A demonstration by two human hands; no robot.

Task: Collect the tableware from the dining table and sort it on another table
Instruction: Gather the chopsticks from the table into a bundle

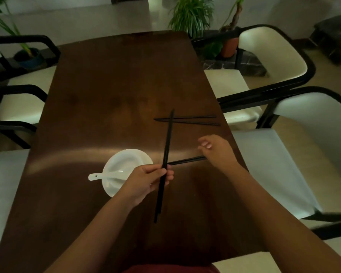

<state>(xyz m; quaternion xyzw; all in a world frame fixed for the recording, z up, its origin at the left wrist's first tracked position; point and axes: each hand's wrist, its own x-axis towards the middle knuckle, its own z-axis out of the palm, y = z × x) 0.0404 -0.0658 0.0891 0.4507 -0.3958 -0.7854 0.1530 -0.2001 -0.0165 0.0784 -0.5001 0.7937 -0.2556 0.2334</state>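
My left hand point(149, 181) grips a bundle of black chopsticks point(166, 154) that points away from me over the dark wooden dining table point(110, 85). My right hand point(218, 151) is closed on the end of another black chopstick pair point(187, 160) lying flat on the table, its tip reaching toward my left hand. A third black chopstick pair point(195, 120) lies crosswise farther back on the right. A white bowl point(114, 186) on a white saucer point(146, 156) sits just left of my left hand, with a white spoon point(104, 174) resting in it.
White-cushioned chairs with black frames stand along both sides: two on the right point(274, 56), point(283, 164) and several on the left point(18, 107). Potted plants point(193, 16) stand beyond the table's far end. A dark low table point(335, 36) sits far right.
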